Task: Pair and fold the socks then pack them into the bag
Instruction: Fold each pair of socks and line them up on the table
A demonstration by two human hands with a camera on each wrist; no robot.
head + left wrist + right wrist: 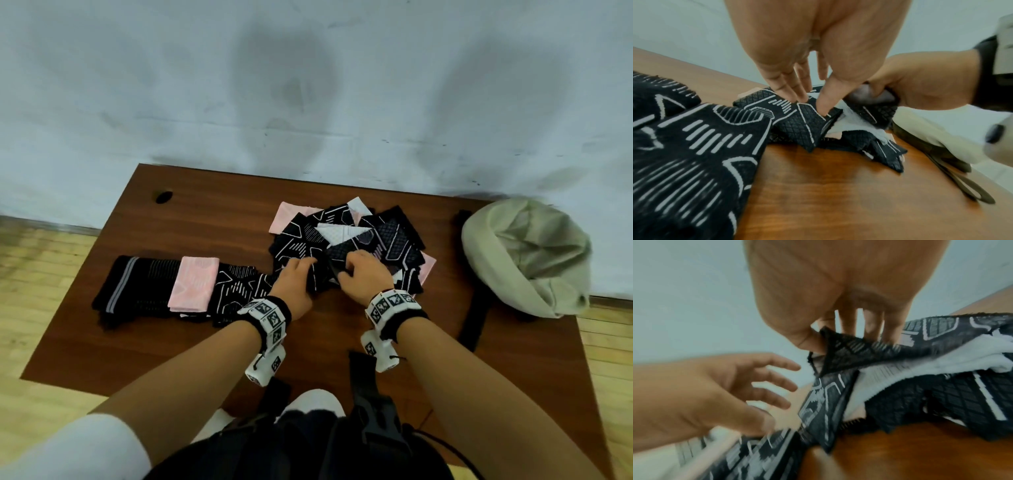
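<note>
1. My right hand (363, 274) has its fingers pinching a black sock (849, 352) off the sock pile (346, 240) mid-bench (205, 219).
2. Left hand (294, 277) is loose, fingers spread on the pile.
3. Socks look soft, floppy and light; I'd grab near the cuff.
4. Bag (527, 253) sits open at the right.

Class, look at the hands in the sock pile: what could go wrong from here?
1. The right hand pinches one black sock from the tangled pile; neighbours may drag along.
2. Similar black patterns invite a mismatched pair.
3. The bag sits at the table edge and might slip off.
</note>
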